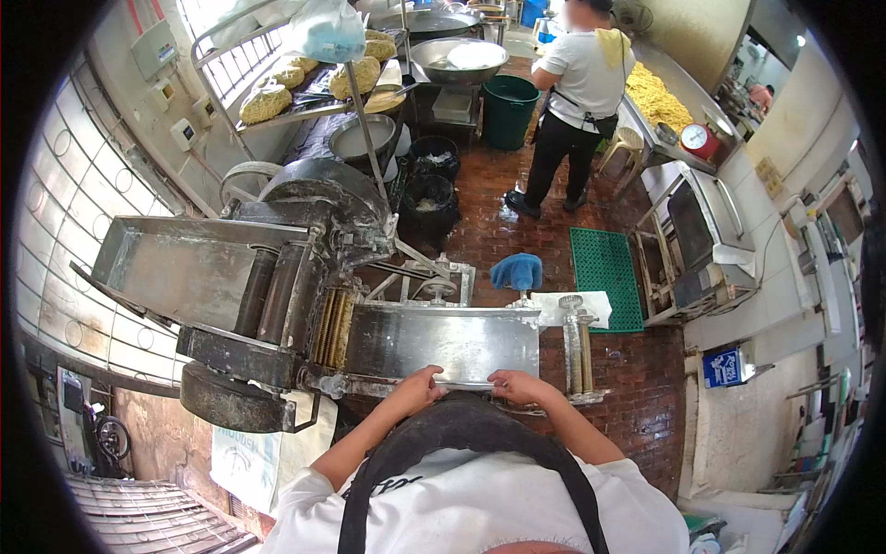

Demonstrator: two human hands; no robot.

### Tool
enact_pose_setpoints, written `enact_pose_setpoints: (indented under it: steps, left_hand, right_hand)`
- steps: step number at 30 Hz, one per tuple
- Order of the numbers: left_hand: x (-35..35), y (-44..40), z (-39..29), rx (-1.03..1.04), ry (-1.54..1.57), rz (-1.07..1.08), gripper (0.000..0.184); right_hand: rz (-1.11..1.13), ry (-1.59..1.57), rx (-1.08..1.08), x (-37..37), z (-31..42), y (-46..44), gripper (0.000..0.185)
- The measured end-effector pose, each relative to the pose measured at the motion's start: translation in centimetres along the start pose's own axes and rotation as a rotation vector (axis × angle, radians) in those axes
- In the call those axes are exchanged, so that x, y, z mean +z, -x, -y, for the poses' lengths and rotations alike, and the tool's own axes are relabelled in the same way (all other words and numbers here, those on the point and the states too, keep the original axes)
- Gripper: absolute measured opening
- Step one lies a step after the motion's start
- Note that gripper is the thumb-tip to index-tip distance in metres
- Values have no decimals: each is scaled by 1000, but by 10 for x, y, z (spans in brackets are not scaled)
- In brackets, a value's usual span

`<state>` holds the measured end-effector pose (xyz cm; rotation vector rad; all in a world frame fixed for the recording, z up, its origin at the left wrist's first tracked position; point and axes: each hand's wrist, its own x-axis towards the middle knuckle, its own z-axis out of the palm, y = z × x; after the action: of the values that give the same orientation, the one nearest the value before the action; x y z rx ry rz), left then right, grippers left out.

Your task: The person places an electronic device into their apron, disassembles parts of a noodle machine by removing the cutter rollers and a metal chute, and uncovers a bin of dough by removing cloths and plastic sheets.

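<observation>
In front of me a shiny metal tray (448, 346) extends from the brass-coloured rollers (333, 328) of a large dark dough-rolling machine (305, 222). My left hand (420, 389) is at the tray's near edge, its fingers curled and pinching the rim. Farther right along that same edge, my right hand (518, 387) also pinches the rim with bent fingers. Part of each grip is hidden. Past the tray's right end stands a separate roller (579, 354) with a gear on top. A blue cloth (517, 271) hangs on a post behind the tray.
A co-worker (583, 92) stands at the back, near a table heaped with yellow noodles (656, 98). At upper left, a rack carries noodle bundles (266, 101). A green mat (605, 277) lies on the brick floor. Dark bins (429, 205) stand behind the machine.
</observation>
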<state>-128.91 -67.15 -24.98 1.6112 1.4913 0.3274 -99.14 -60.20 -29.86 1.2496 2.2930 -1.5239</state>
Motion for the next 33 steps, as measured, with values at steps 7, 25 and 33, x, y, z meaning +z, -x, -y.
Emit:
enact_pose_setpoints:
  steps: [7, 25, 33]
  left_hand:
    - [0, -3, 1, -10, -11, 7, 50]
    - [0, -3, 6, -5, -24, 3, 48]
    - [-1, -1, 2, -13, -5, 3, 47]
  right_hand:
    - [8, -6, 8, -4, 4, 2, 41]
    - [-1, -7, -17, 5, -4, -4, 39]
    - [-15, 3, -5, 2, 6, 4, 40]
